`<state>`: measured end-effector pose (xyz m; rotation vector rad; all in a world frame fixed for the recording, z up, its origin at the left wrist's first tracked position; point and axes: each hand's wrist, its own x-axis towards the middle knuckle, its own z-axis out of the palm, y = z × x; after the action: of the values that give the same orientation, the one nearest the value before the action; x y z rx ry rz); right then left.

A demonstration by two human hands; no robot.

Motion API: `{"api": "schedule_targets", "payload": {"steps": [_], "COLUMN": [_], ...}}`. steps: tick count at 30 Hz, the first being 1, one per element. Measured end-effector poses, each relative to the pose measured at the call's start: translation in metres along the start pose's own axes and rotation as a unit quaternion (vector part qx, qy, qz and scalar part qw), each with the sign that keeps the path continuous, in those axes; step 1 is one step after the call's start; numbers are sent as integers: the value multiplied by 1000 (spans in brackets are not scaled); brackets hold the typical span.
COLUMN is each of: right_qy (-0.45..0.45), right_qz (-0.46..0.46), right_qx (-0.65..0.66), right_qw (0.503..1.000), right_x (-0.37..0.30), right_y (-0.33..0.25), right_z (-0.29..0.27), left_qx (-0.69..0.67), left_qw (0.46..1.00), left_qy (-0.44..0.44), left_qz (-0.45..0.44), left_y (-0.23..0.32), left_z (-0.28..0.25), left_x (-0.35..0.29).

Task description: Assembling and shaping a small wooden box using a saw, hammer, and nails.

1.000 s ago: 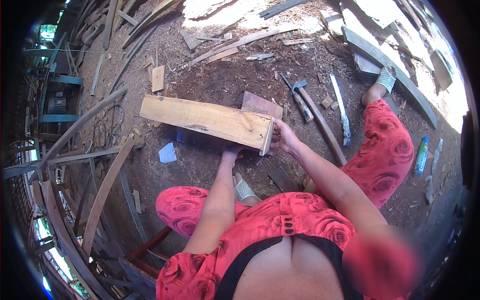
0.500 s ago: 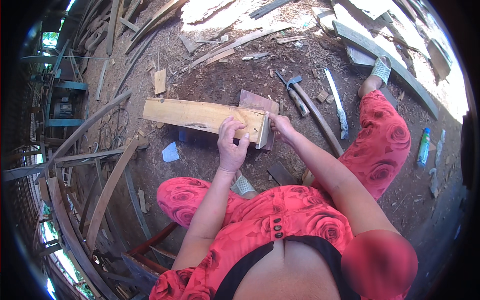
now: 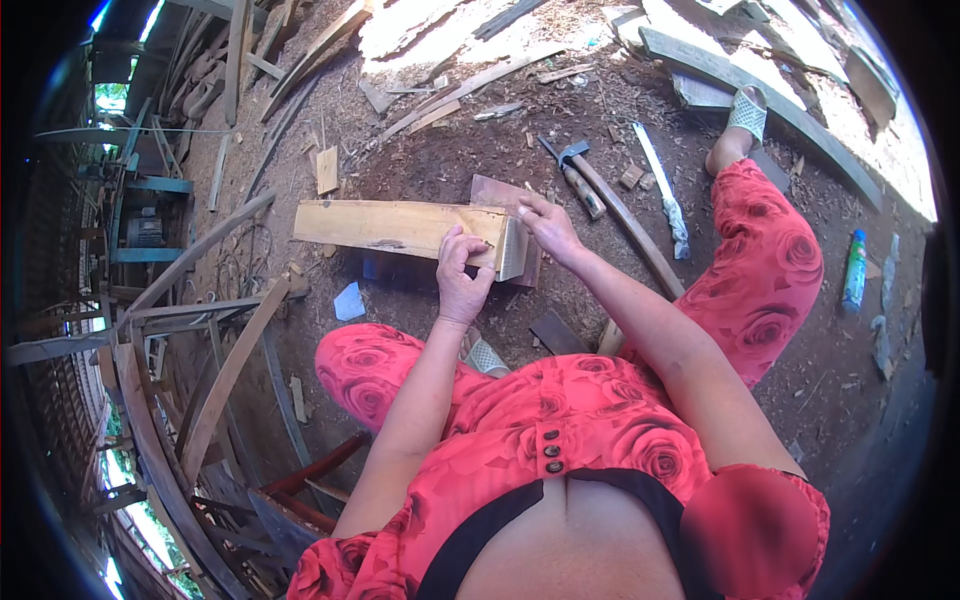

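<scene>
A long pale wooden plank [image 3: 380, 223] with a short board [image 3: 514, 248] across its right end lies in front of me. My left hand [image 3: 463, 275] is on the plank near that end, its fingers bent against the wood and its thumb close to the index finger. Beside the cross board is my right hand [image 3: 550, 230], with thumb and fingers drawn together at its upper corner. Anything small between those fingertips cannot be made out. Under the joined end sits a flat brownish board [image 3: 498, 192], partly covered by the plank.
A hammer [image 3: 620, 212] with a long wooden handle lies to the right, beside a wood-handled tool [image 3: 584, 192]. Farther right are a pale strip [image 3: 662, 190] and a green-blue bottle [image 3: 855, 270]. Scrap timber [image 3: 225, 380] crowds the left, and a long beam [image 3: 760, 110] lies far right.
My right hand has shifted from the end of the cross board toward its upper corner. My left hand stays on the plank. The whole view has shifted slightly.
</scene>
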<state>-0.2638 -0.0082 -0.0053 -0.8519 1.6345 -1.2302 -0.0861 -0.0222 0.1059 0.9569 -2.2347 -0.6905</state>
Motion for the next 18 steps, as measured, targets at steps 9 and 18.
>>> {"api": "schedule_targets", "payload": {"steps": [9,18], "right_qy": [-102,-129], "right_qz": [-156,-153], "right_qx": [-42,-62], "right_qw": [982,978], "right_x": [-31,-21], "right_y": [-78,-69], "right_z": [1,-7], "left_qx": [16,31], "left_qw": [996,994], "left_qy": [77,107], "left_qz": [-49,-12], "left_y": [0,-5], "left_z": [2,9], "left_x": [-14,-17]}}
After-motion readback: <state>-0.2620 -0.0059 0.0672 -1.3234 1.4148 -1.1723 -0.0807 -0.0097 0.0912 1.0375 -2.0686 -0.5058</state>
